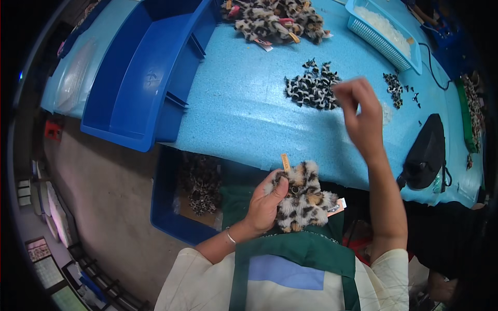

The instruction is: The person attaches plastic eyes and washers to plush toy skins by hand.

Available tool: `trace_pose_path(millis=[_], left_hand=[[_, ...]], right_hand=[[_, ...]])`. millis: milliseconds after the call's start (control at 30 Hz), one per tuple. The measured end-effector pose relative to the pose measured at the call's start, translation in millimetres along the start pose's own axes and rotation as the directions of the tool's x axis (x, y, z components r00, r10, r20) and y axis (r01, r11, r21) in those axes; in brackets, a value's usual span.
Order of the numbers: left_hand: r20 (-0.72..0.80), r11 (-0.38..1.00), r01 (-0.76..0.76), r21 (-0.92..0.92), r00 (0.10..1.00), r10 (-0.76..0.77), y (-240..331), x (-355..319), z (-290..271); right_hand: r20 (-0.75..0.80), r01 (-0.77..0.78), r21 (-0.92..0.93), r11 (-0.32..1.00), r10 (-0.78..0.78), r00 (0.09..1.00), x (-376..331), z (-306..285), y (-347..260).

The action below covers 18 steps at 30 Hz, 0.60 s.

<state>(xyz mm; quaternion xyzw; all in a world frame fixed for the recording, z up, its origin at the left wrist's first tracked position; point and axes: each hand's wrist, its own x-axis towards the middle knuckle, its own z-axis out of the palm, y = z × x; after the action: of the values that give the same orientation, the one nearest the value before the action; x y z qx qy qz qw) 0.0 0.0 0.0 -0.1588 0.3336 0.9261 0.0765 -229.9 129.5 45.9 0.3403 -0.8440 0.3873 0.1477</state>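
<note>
My left hand [263, 206] grips a spotted plush toy [302, 210] in front of my apron, its thumb pressed on the fur. The toy is cream, black and tan. A yellow tab [285, 163] sticks up from its top, and a paper label [336, 208] hangs at its right side. Over the table, my right hand [363, 111] is raised just right of a pile of small black-and-white plastic pieces [310, 88]. Its fingers are curled together and a little blurred; whatever they may hold is hidden.
A big blue bin [129, 67] stands at the table's left. More spotted plush pieces [275, 20] are heaped at the back. At the right are a light-blue basket [381, 33], small dark parts [392, 89] and a black object [425, 153]. Another bin [161, 192] sits below.
</note>
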Motion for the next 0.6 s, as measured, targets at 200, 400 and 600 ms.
trace_pose_path(millis=[200,400,600], left_hand=[[-0.033,0.996,-0.028,-0.082,0.999,0.025,9,1,3],[0.001,0.985,-0.044,-0.17,0.999,0.045,11,3,-1],[-0.071,0.982,-0.063,-0.179,0.996,0.051,11,6,1]], right_hand=[[0.282,-0.218,-0.429,0.877,0.359,0.89,74,18,16],[0.373,-0.142,-0.632,0.762,0.46,0.806,94,38,6],[0.449,0.047,-0.577,0.816,0.269,0.852,89,39,9]])
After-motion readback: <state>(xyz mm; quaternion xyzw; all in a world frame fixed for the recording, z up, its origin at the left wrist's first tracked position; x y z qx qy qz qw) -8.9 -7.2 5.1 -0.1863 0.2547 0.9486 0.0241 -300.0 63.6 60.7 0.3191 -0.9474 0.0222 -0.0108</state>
